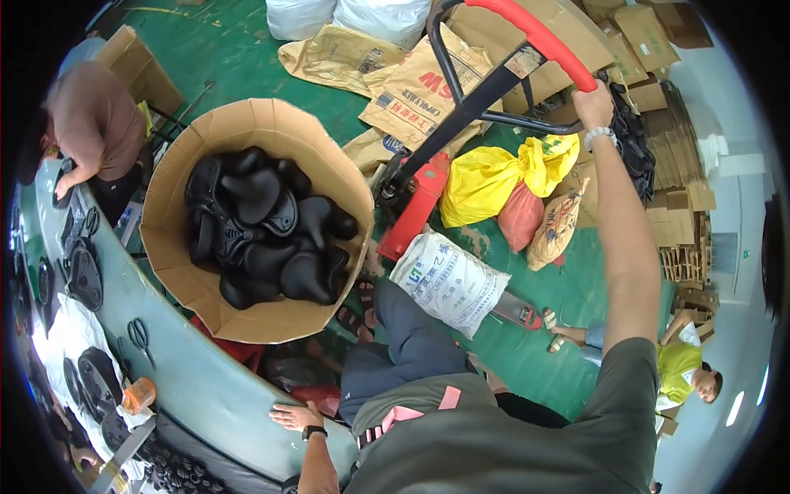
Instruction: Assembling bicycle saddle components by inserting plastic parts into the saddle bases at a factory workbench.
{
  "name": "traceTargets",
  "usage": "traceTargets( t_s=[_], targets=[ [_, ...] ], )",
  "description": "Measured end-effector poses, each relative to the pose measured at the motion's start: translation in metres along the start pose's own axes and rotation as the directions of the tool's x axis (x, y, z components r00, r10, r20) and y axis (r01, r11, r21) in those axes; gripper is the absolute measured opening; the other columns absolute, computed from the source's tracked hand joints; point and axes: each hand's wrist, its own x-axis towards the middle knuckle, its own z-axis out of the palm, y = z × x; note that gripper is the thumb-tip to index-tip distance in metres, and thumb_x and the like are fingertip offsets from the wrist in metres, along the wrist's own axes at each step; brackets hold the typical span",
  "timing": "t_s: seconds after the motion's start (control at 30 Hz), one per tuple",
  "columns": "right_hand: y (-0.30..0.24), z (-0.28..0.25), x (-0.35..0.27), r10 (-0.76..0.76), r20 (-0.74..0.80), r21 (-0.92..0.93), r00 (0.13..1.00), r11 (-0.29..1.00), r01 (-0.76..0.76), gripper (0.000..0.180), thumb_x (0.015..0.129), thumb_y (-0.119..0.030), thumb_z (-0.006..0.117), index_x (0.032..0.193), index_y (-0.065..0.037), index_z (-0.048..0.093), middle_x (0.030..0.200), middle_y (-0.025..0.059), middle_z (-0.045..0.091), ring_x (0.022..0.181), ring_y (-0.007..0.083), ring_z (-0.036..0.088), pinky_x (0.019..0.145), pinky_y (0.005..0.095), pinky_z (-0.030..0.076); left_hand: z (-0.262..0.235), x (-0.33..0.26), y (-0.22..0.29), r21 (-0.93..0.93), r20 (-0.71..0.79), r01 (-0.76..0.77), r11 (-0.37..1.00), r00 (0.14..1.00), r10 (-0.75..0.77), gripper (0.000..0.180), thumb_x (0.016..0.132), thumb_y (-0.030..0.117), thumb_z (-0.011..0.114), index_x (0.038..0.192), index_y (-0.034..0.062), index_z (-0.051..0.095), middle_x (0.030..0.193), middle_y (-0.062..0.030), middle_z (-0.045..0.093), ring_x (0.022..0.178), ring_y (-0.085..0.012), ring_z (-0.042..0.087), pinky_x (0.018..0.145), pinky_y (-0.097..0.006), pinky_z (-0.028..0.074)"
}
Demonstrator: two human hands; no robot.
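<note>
My right hand (594,107) is stretched far forward and closed around the end of the red-gripped handle (535,33) of a hand pallet truck (424,198). My left hand (298,417) lies flat on the edge of the pale green worktable (239,395), fingers spread, holding nothing. Ahead of that hand is a large round-sided cardboard box (164,239), open at the top. Inside it is a heap of glossy black moulded pieces (271,222), shaped like bicycle saddles. A white printed sack (451,281) lies beside the truck's red body, over one of its forks (520,311).
Right of the truck lie a yellow bag (485,183), a red bag (521,216) and a tan sack (556,230). Scissors (140,336) and an orange-lidded jar (138,395) sit on the worktable. One person (99,123) works at left; another (683,362) is at right. Cardboard stacks (671,140) line the wall.
</note>
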Motion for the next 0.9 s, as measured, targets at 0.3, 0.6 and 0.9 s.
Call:
traceTargets(
  t_s=[0.3,0.6,0.9],
  targets=[
    [-0.020,-0.003,-0.023,-0.014,-0.116,0.104,0.993,0.994,0.026,0.031,0.083,-0.022,0.065,0.110,-0.008,0.070,0.099,0.0244,0.073,0.098,0.0443,0.069,0.087,0.0506,0.054,-0.005,-0.001,-0.006,0.070,0.046,0.038,0.997,0.998,-0.041,0.121,0.083,0.040,0.077,0.160,-0.0054,-0.004,0.165,-0.0352,-0.001,0.154,-0.0501,0.011,0.120,-0.056,0.029],
    [-0.007,0.000,0.006,-0.051,-0.249,-0.112,0.967,0.993,0.024,0.063,0.079,-0.033,0.076,0.130,-0.001,0.055,0.125,0.0324,0.060,0.120,0.0464,0.058,0.101,0.0518,0.048,0.008,0.008,-0.013,0.163,-0.033,-0.023,0.986,0.999,0.028,0.122,0.083,0.045,0.077,0.159,-0.0077,-0.004,0.164,-0.0373,0.005,0.153,-0.0500,0.016,0.120,-0.055,0.030],
    [0.025,0.018,-0.333,-0.410,0.525,0.232,0.746,0.912,0.338,0.043,0.087,-0.029,0.071,0.120,-0.001,0.065,0.114,0.0218,0.067,0.107,0.0406,0.064,0.094,0.0463,0.051,0.001,-0.002,-0.008,-0.025,-0.025,0.029,0.999,0.999,-0.029,0.122,0.079,0.043,0.081,0.160,-0.0058,0.004,0.166,-0.0336,0.004,0.155,-0.0478,0.009,0.120,-0.057,0.029]
  ],
)
